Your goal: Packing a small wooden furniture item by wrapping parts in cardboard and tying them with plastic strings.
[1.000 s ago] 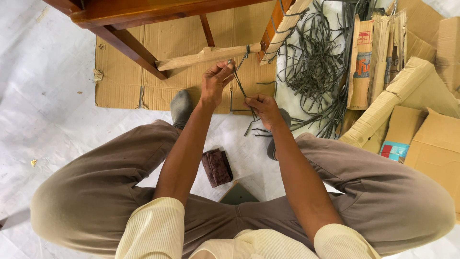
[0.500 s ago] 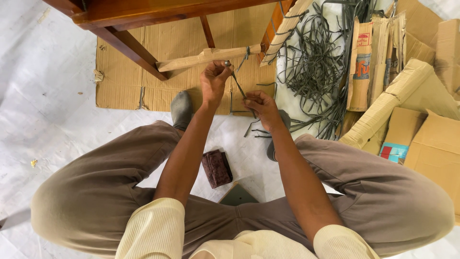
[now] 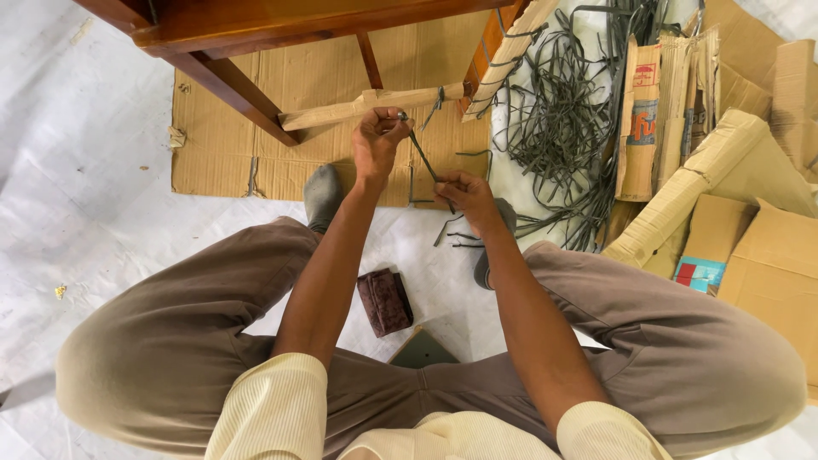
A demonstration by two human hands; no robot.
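From my feed: left hand (image 3: 377,140) at about 12 o'clock has its fingers pinched tight on the top end of a dark strap (image 3: 424,158), and right hand (image 3: 467,194) just past it at 1 grips the lower end, so the strap runs taut between them. The cardboard-wrapped rail (image 3: 375,105) above already has one tie on it; I'd guess there's more wrapping left. Wallet (image 3: 385,301) sits on the floor between the knees, strap pile (image 3: 562,119) and cardboard boxes (image 3: 750,187) crowd 2 o'clock.

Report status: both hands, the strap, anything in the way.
Left hand and right hand both grip the dark strap, taut between them. Cardboard-wrapped rail just beyond. Nothing blocking.
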